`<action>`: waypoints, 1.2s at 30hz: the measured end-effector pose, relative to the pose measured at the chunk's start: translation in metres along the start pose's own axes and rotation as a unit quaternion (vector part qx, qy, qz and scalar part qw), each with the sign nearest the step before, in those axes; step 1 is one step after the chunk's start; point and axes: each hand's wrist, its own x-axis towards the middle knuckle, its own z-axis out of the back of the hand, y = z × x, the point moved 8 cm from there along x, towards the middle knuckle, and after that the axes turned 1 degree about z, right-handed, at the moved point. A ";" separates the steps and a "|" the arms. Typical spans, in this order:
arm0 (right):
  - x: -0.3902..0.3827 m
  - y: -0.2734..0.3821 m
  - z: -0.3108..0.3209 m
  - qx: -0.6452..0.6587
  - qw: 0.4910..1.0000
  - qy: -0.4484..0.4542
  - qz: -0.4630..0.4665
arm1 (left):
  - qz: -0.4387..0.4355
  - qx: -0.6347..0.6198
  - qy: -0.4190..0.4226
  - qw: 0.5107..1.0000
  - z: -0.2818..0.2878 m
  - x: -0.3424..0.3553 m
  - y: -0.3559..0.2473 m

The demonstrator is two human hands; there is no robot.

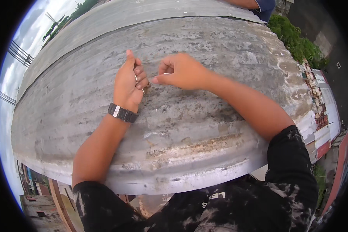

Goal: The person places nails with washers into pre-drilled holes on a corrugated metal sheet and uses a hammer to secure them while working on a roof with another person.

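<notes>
My left hand (131, 81), with a dark link watch (122, 112) on its wrist, is held palm up with the fingers curled in and the thumb pointing away from me. Thin shiny metal pieces (136, 78) show between its fingers and at the palm; they look like nails, but are too small to be sure. Close beside it on the right, my right hand (181, 71) has thumb and forefinger bent toward each other in a pinch. A pale glint shows there, too small to name. Both hands are above a weathered grey corrugated metal roof sheet (205, 112).
Another overlapping metal sheet (150, 13) lies beyond a raised seam. At the far right edge another person's arm (243, 4) rests. Green bushes (295, 38) and lower roofs (324, 92) stand past the right edge; a wooden post (60, 205) is below left.
</notes>
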 end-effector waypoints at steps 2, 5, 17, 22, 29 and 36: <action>-0.003 0.008 0.007 -0.132 0.989 -0.047 0.056 | 0.010 0.009 0.008 1.000 -0.004 0.000 0.001; -0.004 0.004 0.013 -0.221 0.973 -0.051 0.035 | 0.051 -0.017 0.012 0.998 -0.007 -0.004 0.009; 0.002 -0.002 0.022 -0.208 0.977 -0.017 0.038 | 0.077 0.041 0.006 0.996 -0.012 -0.006 0.008; 0.004 -0.016 0.016 -0.333 0.942 0.026 -0.001 | 0.076 0.071 0.063 0.993 -0.019 -0.010 0.008; -0.005 0.005 0.018 -0.354 0.935 0.006 0.023 | 0.060 0.106 0.082 0.989 -0.022 -0.011 0.007; 0.000 -0.018 0.011 -0.377 0.926 0.020 0.008 | 0.054 0.117 0.086 0.988 -0.031 -0.014 0.007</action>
